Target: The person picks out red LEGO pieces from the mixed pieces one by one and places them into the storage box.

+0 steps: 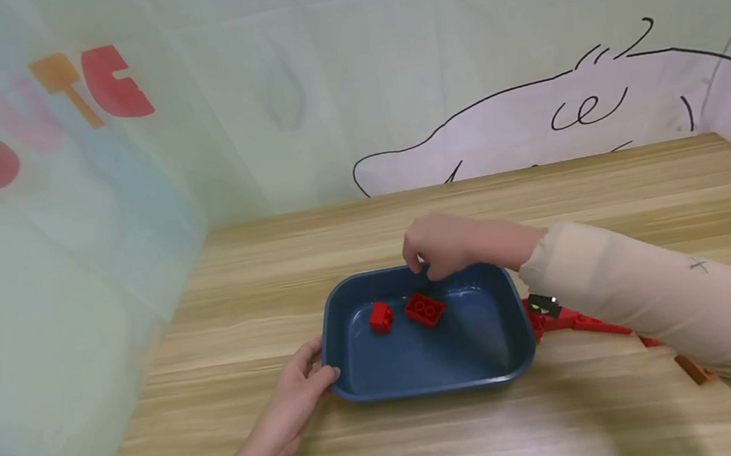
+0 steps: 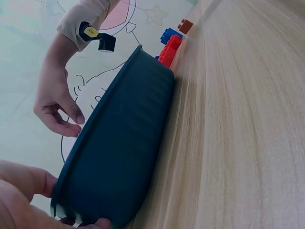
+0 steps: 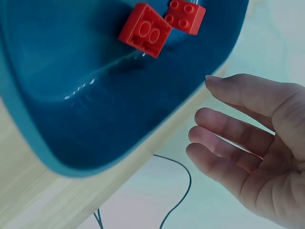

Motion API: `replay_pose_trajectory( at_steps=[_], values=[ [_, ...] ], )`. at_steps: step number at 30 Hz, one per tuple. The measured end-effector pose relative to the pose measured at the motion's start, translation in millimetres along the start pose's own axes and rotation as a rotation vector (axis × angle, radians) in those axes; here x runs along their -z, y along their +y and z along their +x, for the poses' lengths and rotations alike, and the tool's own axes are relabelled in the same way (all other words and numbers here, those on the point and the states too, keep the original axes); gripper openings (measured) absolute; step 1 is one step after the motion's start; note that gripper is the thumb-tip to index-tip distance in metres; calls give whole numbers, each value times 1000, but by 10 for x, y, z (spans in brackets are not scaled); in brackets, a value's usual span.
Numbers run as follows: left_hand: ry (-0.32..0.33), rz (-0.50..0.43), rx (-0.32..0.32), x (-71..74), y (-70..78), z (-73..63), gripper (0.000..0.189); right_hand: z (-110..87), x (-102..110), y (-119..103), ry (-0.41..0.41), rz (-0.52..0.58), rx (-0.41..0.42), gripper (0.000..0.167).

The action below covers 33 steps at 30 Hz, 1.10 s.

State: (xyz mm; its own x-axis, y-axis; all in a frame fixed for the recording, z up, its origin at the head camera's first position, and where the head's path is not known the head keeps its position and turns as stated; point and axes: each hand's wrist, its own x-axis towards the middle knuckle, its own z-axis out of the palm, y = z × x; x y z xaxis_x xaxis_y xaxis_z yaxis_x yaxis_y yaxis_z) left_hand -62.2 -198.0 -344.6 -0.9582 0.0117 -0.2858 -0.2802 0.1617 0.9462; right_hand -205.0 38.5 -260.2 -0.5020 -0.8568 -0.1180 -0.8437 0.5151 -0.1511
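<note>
A dark blue plastic bin (image 1: 421, 361) lies on the table, with two red toy bricks on its floor. One red brick (image 1: 425, 310) shows its hollow underside; the other brick (image 1: 380, 317) sits just left of it, studs to the side. At the bin's left end my left hand (image 1: 304, 378) grips the rim, thumb over the edge and fingers against the outer wall. Over the far rim hovers my right hand (image 1: 442, 243). In the right wrist view its loosely bent fingers (image 3: 228, 143) have nothing between them.
Right of the bin, partly under the right sleeve (image 1: 669, 276), lie red pieces (image 1: 559, 320) and a brown brick (image 1: 694, 369). The left wrist view also shows a blue brick (image 2: 170, 35) there. Printed curtains (image 1: 297, 100) hang behind and left of the wooden table (image 1: 244, 294).
</note>
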Motion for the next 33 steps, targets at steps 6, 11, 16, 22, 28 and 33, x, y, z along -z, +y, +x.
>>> replay_pose_trajectory(
  at_steps=[6, 11, 16, 22, 28, 33],
  values=[
    [-5, -2, 0, 2, -3, 9, 56, -91, 34, 91, 8, -16, -19, 13],
    [-5, -4, 1, 1, 13, 6, 56, -169, 52, 162, 15, -22, -47, 13],
    [6, -8, 21, -12, 26, 1, 56, -247, 57, 219, 20, -9, -62, 15],
    [4, -3, 15, -6, 19, -3, 56, -365, 61, 279, 43, 10, -77, 16],
    [-3, -7, 12, 4, 9, 3, 56, -456, 60, 336, 42, 24, -104, 16],
    [-3, -6, 9, 5, 5, 0, 56, -507, 61, 371, 46, 27, -106, 15]
  ],
)
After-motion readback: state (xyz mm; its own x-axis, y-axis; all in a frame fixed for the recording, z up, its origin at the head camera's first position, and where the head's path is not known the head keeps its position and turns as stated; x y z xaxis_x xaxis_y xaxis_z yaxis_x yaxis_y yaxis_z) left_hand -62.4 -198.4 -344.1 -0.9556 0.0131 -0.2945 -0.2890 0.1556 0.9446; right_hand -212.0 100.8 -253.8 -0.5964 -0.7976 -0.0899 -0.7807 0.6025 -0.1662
